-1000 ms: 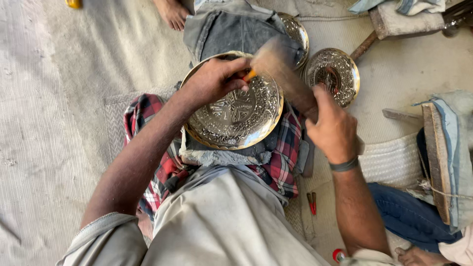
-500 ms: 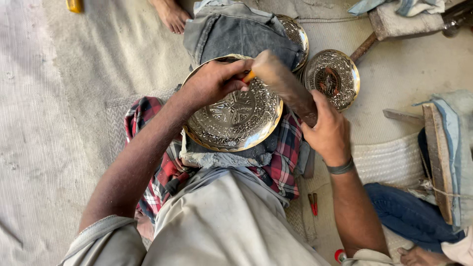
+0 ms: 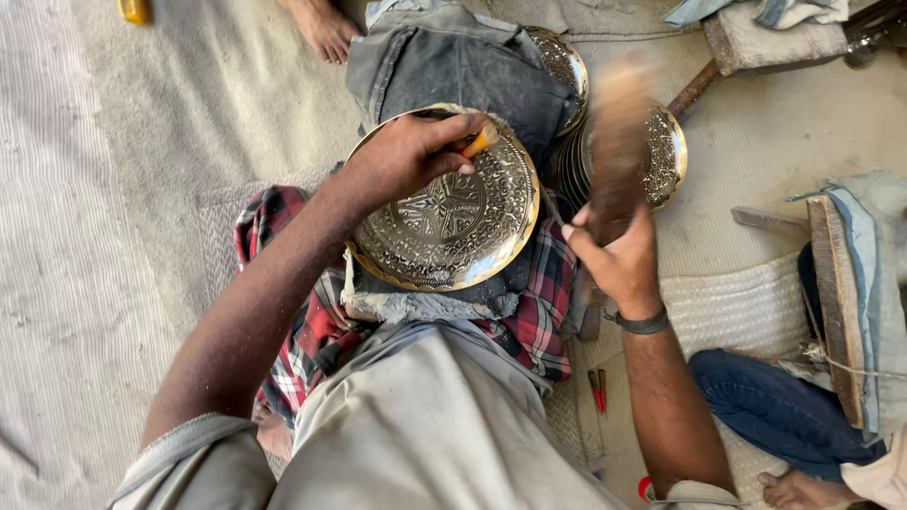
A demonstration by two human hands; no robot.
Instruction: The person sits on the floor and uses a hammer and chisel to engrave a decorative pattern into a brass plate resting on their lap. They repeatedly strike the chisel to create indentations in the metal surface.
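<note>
Left hand: the left hand (image 3: 402,156) is closed around a thin punch (image 3: 480,142) with an orange-tipped shaft, its working end hidden under the fingers and set against the plate's upper rim area.
Right hand: the right hand (image 3: 619,260) is wrapped tight around the handle of a wooden mallet (image 3: 619,127), whose head stands raised above the fist and blurred by motion, up and to the right of the punch.
Plate: the round embossed metal plate (image 3: 444,222) lies directly under the left hand, resting on a grey pad (image 3: 430,304) over a red checked cloth (image 3: 534,312) on the person's lap.
Work done: a central star-like medallion and surrounding bands of relief already cover most of the plate's face, so the chasing looks well advanced.
Work left: the punch sits near the top edge, which suggests the border zone is being worked; how much of it is unfinished cannot be told, since the hand covers it.
Beyond the mallet: another patterned dish (image 3: 666,156) lies just behind the mallet head, and a further one (image 3: 562,61) peeks out from under a folded grey garment (image 3: 453,66) above the left hand.
Below the right wrist: small red-handled pliers (image 3: 598,389) lie on a woven mat (image 3: 746,307).
Others: a bare foot (image 3: 326,28) shows beyond the plate, and a blue-trousered leg (image 3: 775,411) lies to the right of the forearm.
</note>
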